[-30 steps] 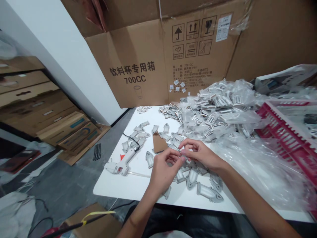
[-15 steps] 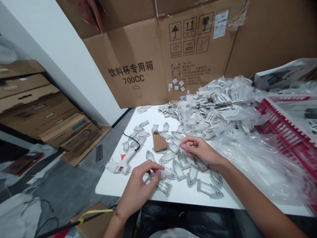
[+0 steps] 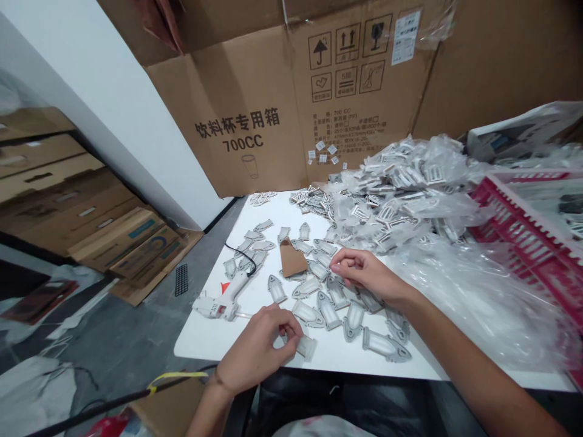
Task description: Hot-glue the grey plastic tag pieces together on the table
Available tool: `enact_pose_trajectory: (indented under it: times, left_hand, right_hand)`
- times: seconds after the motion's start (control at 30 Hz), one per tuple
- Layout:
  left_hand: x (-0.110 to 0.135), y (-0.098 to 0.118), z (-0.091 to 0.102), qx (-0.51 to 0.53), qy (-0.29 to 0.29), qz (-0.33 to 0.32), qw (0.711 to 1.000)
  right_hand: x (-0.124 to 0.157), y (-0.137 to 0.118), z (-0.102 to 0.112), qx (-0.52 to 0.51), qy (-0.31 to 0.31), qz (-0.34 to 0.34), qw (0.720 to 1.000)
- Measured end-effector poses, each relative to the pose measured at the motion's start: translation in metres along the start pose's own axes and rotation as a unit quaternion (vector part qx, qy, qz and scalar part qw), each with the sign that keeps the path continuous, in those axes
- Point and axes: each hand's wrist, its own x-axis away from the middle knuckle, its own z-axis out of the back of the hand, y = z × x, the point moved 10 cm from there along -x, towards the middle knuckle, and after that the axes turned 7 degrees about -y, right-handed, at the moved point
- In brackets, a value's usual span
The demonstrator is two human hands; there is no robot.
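Note:
Near the table's front edge, my left hand (image 3: 260, 341) is closed, thumb and fingertips at one end of a flat grey pointed piece (image 3: 306, 347) with a pale centre. The hand covers part of that piece. My right hand (image 3: 364, 274) has its fingers pinched together just above other grey pieces (image 3: 328, 309); whatever is between the fingertips is hidden. Several such pieces lie spread out around both hands. Left of them rests a white glue gun (image 3: 228, 298) with an orange trigger. A brown cardboard scrap (image 3: 293, 259) lies on some pieces.
Bagged grey parts (image 3: 401, 182) are heaped at the back right, with loose clear plastic (image 3: 464, 303) in front. A magenta crate (image 3: 523, 224) stands at the right. A large carton (image 3: 255, 79) walls off the back of the white table (image 3: 204, 340). Flattened boxes (image 3: 146, 243) lean left.
My left hand has moved down slightly and its fingers have closed in on the piece near the front edge, uncovering another piece. My right hand has stayed nearly still.

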Motion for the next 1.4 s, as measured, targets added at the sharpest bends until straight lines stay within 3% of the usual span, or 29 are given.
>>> enact_pose_trajectory:
  times: [0.57,0.77,0.97,1.17,1.4]
  left_hand:
    - [0.003,0.002,-0.008,-0.051,-0.018,-0.032,0.998]
    - [0.019,0.017,-0.011,-0.167,0.036,-0.106,0.980]
    - [0.036,0.023,-0.028,-0.263,0.101,-0.161,0.946]
    - [0.030,0.032,-0.042,-0.292,0.175,-0.136,0.930]
    - [0.021,0.039,-0.040,-0.285,0.234,-0.120,0.922]
  right_hand:
    - [0.000,0.002,0.002,-0.005,0.009,-0.011,1.000]
    - [0.000,0.001,0.002,-0.003,0.017,-0.014,1.000]
    - [0.000,0.000,0.003,-0.004,0.027,-0.012,1.000]
    - [0.000,0.001,0.004,-0.019,0.032,-0.014,0.999]
    - [-0.002,0.001,0.005,-0.021,0.032,-0.001,0.999]
